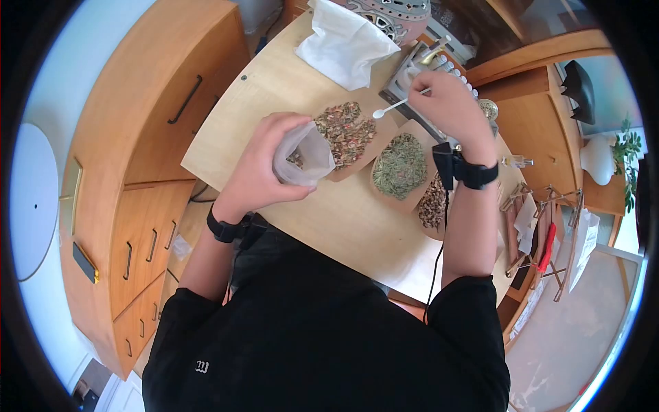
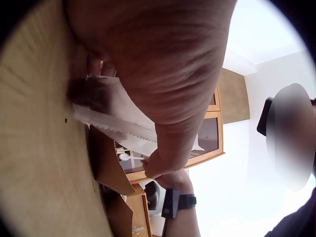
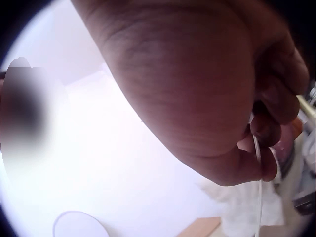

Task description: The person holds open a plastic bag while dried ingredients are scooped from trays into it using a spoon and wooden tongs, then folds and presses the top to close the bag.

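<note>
In the head view my left hand point(image 1: 255, 165) grips a small translucent bag point(image 1: 317, 167), its mouth spread and facing up, some dried bits inside. The bag's toothed top edge point(image 2: 126, 134) shows in the left wrist view. My right hand point(image 1: 449, 108) pinches a thin white spoon point(image 1: 388, 110) by its handle, the bowl pointing left above the papers. Its handle point(image 3: 260, 202) runs down from the fingertips in the right wrist view. Beneath the hands lie a mixed reddish-brown dried herb pile point(image 1: 347, 141), a green dried herb pile point(image 1: 400, 168) and a brown chopped pile point(image 1: 432, 204), each on brown paper.
At the back of the table point(image 1: 240, 123) lies a crumpled white bag point(image 1: 347, 47) beside a pierced, rounded pot point(image 1: 398, 15). A grey tray point(image 1: 396, 88) with several small white-capped bottles stands behind my right hand. Wooden drawers point(image 1: 154, 240) flank the left.
</note>
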